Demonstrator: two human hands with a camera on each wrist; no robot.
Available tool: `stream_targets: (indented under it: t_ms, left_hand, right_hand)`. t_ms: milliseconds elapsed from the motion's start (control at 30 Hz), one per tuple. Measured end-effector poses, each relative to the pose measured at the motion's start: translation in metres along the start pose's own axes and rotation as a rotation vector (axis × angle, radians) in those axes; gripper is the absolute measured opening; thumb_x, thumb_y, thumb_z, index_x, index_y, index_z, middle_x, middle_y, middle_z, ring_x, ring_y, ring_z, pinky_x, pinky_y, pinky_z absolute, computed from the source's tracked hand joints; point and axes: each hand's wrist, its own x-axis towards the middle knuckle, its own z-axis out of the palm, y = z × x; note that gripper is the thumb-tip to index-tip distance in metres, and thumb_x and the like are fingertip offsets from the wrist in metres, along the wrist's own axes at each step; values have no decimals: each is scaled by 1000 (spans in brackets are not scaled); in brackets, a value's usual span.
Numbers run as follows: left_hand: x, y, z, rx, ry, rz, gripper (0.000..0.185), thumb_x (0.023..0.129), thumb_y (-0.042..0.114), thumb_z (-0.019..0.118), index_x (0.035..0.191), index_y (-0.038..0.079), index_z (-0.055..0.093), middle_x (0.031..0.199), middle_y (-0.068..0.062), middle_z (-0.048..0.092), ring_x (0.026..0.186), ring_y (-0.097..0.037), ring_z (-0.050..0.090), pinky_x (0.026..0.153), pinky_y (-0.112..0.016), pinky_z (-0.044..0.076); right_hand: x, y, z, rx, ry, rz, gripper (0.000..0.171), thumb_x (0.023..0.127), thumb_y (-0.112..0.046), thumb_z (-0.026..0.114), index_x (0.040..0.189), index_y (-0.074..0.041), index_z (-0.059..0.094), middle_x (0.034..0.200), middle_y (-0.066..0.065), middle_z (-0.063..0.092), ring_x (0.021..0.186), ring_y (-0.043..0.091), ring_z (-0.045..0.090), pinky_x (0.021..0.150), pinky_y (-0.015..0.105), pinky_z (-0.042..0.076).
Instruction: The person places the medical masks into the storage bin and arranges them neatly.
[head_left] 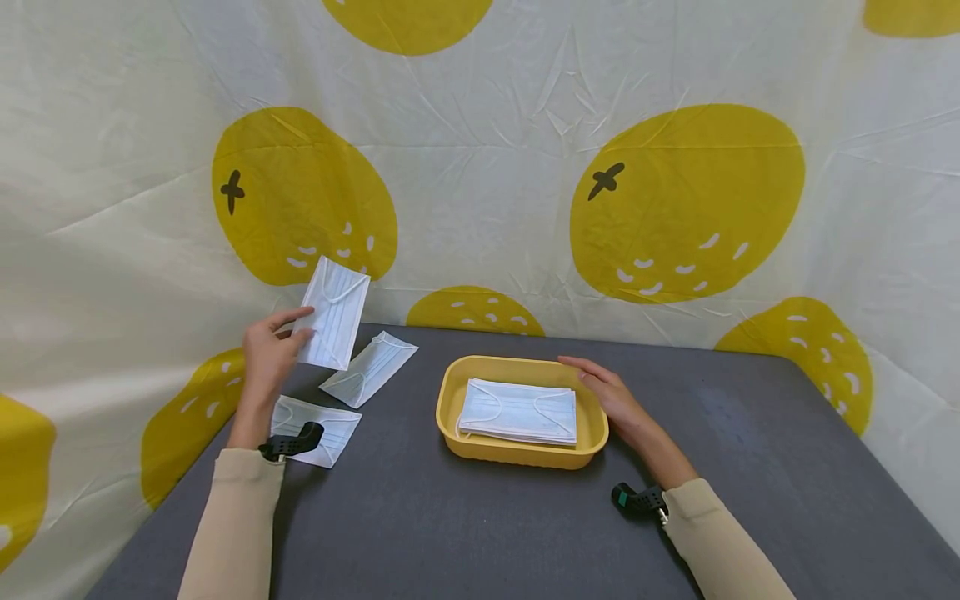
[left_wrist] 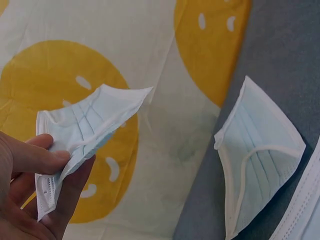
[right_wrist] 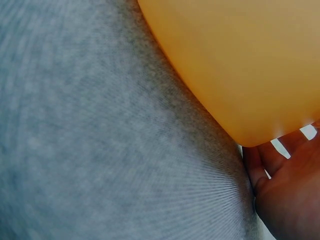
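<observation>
My left hand (head_left: 270, 354) pinches a pale blue-and-white face mask (head_left: 337, 312) between thumb and fingers, raised above the left part of the table. In the left wrist view the thumb lies on one end of this mask (left_wrist: 85, 125), which is bent along its length. Two more masks lie below it: a slanted one (head_left: 371, 368) and another (head_left: 341, 425) partly covered by the left wrist. My right hand (head_left: 618, 404) rests against the right end of a yellow basket (head_left: 517, 454), its fingers extended at the rim. Inside, a stack of masks (head_left: 517, 412) lies flat, ear loops showing.
The dark grey table (head_left: 450, 533) ends at a white cloth backdrop (head_left: 480, 208) printed with yellow fruit shapes. That cloth also hangs close along the left side. Each wrist wears a black strap (head_left: 296, 442).
</observation>
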Motion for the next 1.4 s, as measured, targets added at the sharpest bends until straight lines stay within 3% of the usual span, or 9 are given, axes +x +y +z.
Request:
stream_targets:
  t_ms: [133, 467, 667, 967, 1233, 1400]
  left_hand:
    - [-1, 2, 4, -36, 10, 25, 33, 97, 10, 69, 129, 9, 73, 138, -15, 65, 85, -11, 63, 66, -11, 53]
    - [-1, 7, 13, -122, 11, 67, 31, 94, 8, 73, 125, 6, 75, 132, -16, 67, 78, -5, 62, 62, -12, 52]
    - [0, 6, 19, -156, -1, 97, 30, 91, 2, 74, 121, 1, 76, 130, -20, 68, 75, -3, 61, 61, -12, 51]
    - [1, 12, 27, -136, -67, 70, 33, 94, 1, 70, 126, -3, 72, 130, -22, 66, 75, -5, 57, 58, -12, 45]
    - [-4, 16, 27, -140, -92, 99, 32, 96, 6, 70, 128, 2, 72, 118, -22, 66, 64, -8, 49, 49, -18, 36]
    - [-7, 20, 28, -132, -90, 108, 31, 96, 8, 70, 127, 3, 74, 97, -15, 60, 56, -8, 41, 47, -20, 35]
  right_hand:
    - [0, 0, 0, 6, -1, -1, 44, 113, -22, 39, 155, -10, 48, 161, 13, 44, 131, 11, 57, 97, 17, 52]
    - [1, 0, 0, 8, -1, 9, 45, 113, -23, 38, 156, -11, 47, 162, 14, 44, 144, 34, 47, 97, 17, 51]
    - [1, 0, 0, 7, 4, 11, 46, 113, -22, 38, 156, -9, 45, 162, 14, 44, 143, 33, 47, 97, 17, 51]
    - [0, 0, 0, 9, 19, 19, 45, 113, -21, 39, 155, -9, 48, 161, 14, 45, 137, 22, 54, 96, 17, 52]
    - [3, 2, 1, 8, 4, 14, 45, 113, -24, 39, 155, -12, 48, 162, 13, 44, 143, 32, 48, 97, 17, 51]
    - [3, 1, 1, 4, 5, 18, 44, 113, -25, 39, 155, -15, 49, 162, 13, 44, 145, 34, 46, 98, 18, 51]
